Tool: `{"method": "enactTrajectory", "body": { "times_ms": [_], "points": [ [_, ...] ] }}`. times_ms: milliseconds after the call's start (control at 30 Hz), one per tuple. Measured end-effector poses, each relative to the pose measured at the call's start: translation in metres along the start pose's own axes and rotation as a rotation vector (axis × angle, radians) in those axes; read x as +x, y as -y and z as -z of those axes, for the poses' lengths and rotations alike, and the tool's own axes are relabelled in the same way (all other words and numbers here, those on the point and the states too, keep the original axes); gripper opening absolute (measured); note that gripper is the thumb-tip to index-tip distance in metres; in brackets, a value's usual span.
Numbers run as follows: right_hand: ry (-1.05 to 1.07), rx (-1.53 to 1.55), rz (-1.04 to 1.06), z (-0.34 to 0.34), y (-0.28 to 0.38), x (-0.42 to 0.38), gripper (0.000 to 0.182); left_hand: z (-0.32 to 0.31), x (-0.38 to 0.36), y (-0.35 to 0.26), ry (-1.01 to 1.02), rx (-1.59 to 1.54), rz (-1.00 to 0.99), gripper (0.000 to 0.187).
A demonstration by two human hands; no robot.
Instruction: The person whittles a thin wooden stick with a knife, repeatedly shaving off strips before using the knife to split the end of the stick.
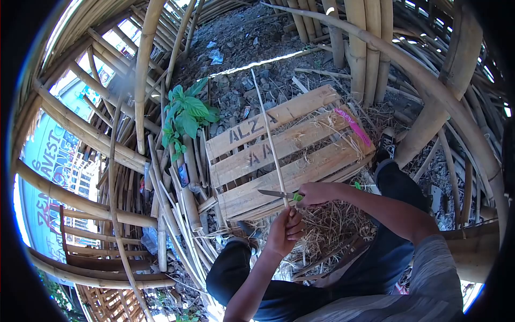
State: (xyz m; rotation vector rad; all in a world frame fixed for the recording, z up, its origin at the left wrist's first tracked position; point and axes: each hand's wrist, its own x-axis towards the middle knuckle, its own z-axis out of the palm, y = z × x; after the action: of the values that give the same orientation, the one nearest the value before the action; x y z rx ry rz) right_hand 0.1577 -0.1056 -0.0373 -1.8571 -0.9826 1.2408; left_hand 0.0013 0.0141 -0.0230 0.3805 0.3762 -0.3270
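My left hand [285, 232] is closed around the lower end of a long, thin bamboo strip [270, 140], which slants up and away over a wooden crate [289, 145]. In my right hand [311, 195] is a knife [276, 193] with a green handle. Its blade points left and crosses the strip just above my left fist. The slatted crate, with dark letters on its boards and a pink mark at one end, lies in front of my knees.
Straw-like shavings [327, 236] cover the ground between my legs. Split bamboo strips [179, 236] lean at the left, near a leafy green plant [185, 110]. Thick bamboo poles [365, 53] stand at the back right, and a bamboo lattice with a painted sign [53, 177] borders the left.
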Motion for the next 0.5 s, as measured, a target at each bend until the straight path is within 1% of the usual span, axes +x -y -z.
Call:
{"method": "enactTrajectory", "body": {
  "times_ms": [33,67,133,167,233,267,333,367,433,500],
  "points": [
    [0.057,0.047,0.009,0.000,-0.003,0.002,0.032,0.000,-0.001,0.001,-0.001,-0.002,-0.001,0.028],
    [0.059,0.046,0.008,0.000,-0.007,0.006,0.032,-0.001,-0.001,0.002,0.002,-0.004,0.023,0.028],
    [0.241,0.139,-0.141,0.001,-0.014,0.014,0.026,-0.002,-0.002,0.005,0.005,-0.006,0.044,0.029],
    [0.242,0.137,-0.140,0.001,-0.011,0.012,0.026,-0.002,-0.003,0.007,-0.008,-0.012,0.045,0.029],
    [0.011,-0.258,0.001,-0.002,-0.006,0.008,0.022,-0.001,-0.003,0.006,-0.021,-0.018,0.043,0.030],
    [0.012,-0.261,0.002,-0.006,-0.005,0.007,0.022,0.001,-0.003,0.004,-0.006,-0.053,0.049,0.030],
    [-0.425,-0.685,0.116,-0.017,-0.004,0.004,0.020,0.003,-0.004,0.001,0.009,-0.091,0.054,0.030],
    [-0.424,-0.686,0.115,-0.018,-0.001,0.002,0.020,0.002,-0.005,-0.002,0.021,-0.110,0.056,0.029],
    [-0.536,-0.756,0.171,-0.019,0.006,-0.001,0.022,0.002,-0.005,-0.004,0.033,-0.129,0.062,0.029],
    [-0.522,-0.774,0.130,-0.014,0.011,0.002,0.023,0.003,-0.005,-0.005,0.058,-0.162,0.067,0.028]
  ]
}}
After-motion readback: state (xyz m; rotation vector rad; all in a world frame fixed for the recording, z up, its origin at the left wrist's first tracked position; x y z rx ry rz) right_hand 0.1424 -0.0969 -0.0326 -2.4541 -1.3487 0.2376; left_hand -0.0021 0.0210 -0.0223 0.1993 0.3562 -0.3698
